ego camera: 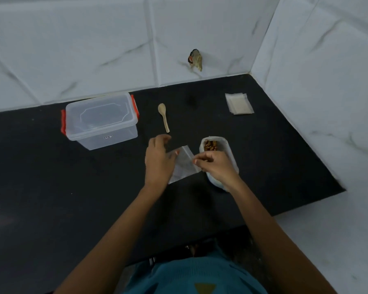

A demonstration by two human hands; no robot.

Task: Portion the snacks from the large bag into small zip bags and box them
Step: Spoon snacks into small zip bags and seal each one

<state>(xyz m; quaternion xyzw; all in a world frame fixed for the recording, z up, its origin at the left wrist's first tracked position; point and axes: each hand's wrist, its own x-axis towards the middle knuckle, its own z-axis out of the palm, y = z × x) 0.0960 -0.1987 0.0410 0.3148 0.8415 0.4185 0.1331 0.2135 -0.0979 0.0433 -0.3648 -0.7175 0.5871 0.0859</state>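
Observation:
A small clear zip bag [184, 164] hangs between my hands above the black counter [51, 187]. My left hand [158, 159] pinches its left edge and my right hand [215, 164] pinches its right edge near the top. Behind my right hand stands the large white bag [216, 145], open at the top with brown snacks showing. A clear plastic box [101, 120] with red latches sits to the left, lid on. A wooden spoon [164, 116] lies beyond my left hand.
A stack of flat small zip bags [239, 103] lies at the back right. White marble-pattern walls close the back and the right side. A small dark object [195, 59] sticks to the back wall. The counter's front edge is near my body.

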